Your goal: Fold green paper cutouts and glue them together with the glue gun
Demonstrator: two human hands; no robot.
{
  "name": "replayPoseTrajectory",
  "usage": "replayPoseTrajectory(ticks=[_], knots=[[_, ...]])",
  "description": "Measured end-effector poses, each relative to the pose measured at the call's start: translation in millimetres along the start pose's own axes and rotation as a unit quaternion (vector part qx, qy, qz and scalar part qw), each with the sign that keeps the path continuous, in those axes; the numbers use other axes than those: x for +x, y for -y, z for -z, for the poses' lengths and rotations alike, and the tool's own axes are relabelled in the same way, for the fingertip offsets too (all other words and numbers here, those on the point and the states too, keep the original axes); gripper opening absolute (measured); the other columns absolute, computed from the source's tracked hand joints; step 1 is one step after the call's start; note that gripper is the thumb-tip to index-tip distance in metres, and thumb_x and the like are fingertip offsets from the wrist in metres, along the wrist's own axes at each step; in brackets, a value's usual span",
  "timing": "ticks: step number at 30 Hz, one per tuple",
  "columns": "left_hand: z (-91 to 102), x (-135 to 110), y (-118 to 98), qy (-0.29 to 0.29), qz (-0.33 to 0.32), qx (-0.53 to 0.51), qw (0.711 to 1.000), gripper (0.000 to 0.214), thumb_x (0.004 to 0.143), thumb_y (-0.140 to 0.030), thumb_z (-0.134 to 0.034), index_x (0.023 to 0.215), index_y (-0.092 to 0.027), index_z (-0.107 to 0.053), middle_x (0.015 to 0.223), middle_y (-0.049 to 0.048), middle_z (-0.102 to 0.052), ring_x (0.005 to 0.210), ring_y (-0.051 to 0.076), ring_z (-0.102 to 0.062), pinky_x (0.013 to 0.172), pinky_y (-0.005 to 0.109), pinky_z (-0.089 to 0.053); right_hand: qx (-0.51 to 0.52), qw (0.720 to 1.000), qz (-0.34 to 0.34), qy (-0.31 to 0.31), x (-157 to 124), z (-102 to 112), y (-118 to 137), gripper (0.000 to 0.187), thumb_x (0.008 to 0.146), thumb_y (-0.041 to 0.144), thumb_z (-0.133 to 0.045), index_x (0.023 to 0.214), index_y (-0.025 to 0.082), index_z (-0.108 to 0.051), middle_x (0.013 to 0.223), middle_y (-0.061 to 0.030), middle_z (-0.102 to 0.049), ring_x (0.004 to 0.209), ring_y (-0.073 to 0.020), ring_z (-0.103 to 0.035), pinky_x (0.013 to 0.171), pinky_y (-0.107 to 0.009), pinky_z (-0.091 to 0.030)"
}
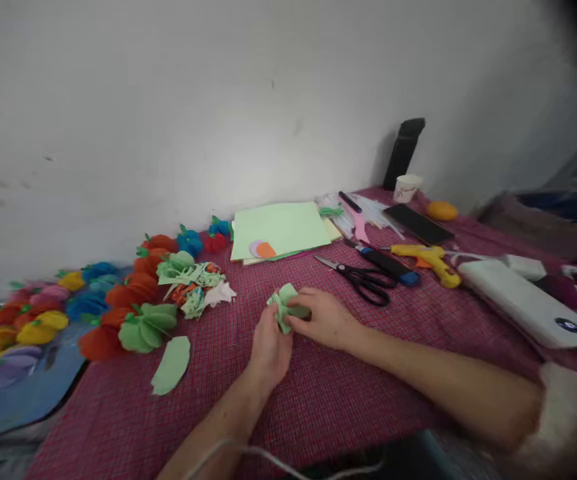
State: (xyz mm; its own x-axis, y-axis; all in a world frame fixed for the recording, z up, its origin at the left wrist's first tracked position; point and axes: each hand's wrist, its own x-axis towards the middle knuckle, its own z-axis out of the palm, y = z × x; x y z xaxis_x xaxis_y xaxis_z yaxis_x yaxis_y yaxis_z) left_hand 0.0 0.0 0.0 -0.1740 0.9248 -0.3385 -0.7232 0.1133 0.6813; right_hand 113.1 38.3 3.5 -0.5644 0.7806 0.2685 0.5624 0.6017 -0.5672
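Note:
Both my hands meet at the middle of the red checked tablecloth [318, 393]. My left hand [269, 350] and my right hand [324, 319] are closed on a small folded light-green paper piece [285, 305], pinching it between the fingers just above the cloth. A flat green paper cut-out [171, 364] lies to the left of my hands. A finished green paper fruit [147, 327] sits beyond it.
Several coloured paper fruits [93, 300] are heaped at the left by the wall. Green paper sheets [278, 230], black scissors [363, 279], a yellow glue gun [431, 259], a phone [418, 223], a paper cup [407, 188] and a white device [528, 303] lie at the right.

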Motion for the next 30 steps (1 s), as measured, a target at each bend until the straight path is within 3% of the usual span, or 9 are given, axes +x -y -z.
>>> replayPoseTrajectory(ticks=[8,17,25,30], knots=[[3.6,4.1,5.6,0.006,-0.013,-0.001,1.000,0.016,0.076,-0.021,-0.053,0.087,-0.016,-0.063,0.087,0.0016,-0.066,0.080,0.012,-0.060,0.079,0.023,-0.044,0.017,1.000,-0.024,-0.001,-1.3,-0.3,0.7,0.024,0.074,0.034,-0.065,0.090,0.018,-0.066,0.084,-0.0022,-0.059,0.078,-0.0149,-0.054,0.068,-0.025,-0.038],[2.4,2.3,0.6,0.020,-0.006,-0.032,0.999,0.020,0.082,-0.019,-0.046,0.093,-0.017,-0.062,0.096,0.0028,-0.066,0.091,0.012,-0.059,0.085,0.023,-0.044,0.041,0.999,-0.011,-0.019,-0.8,-2.0,-3.1,0.020,0.080,0.027,-0.057,0.093,0.018,-0.068,0.084,-0.0029,-0.060,0.075,-0.0140,-0.054,0.068,-0.025,-0.039],[7.6,5.7,2.9,0.028,-0.013,-0.015,0.999,0.021,0.067,-0.005,-0.054,0.083,-0.015,-0.064,0.084,0.0016,-0.066,0.080,0.012,-0.059,0.080,0.024,-0.046,0.050,0.999,-0.009,-0.016,-0.6,3.9,1.0,0.019,0.084,0.024,-0.051,0.083,0.018,-0.069,0.075,-0.0023,-0.061,0.071,-0.0144,-0.055,0.064,-0.025,-0.040],[11.0,7.3,3.0,0.042,0.009,-0.008,0.999,0.021,0.069,-0.007,-0.053,0.084,-0.015,-0.064,0.087,0.0023,-0.066,0.078,0.014,-0.060,0.074,0.028,-0.048,0.086,0.996,0.001,-0.026,-3.5,5.9,2.3,0.027,0.090,0.026,-0.041,0.108,0.019,-0.059,0.099,-0.0060,-0.067,0.091,-0.0182,-0.060,0.079,-0.030,-0.043]])
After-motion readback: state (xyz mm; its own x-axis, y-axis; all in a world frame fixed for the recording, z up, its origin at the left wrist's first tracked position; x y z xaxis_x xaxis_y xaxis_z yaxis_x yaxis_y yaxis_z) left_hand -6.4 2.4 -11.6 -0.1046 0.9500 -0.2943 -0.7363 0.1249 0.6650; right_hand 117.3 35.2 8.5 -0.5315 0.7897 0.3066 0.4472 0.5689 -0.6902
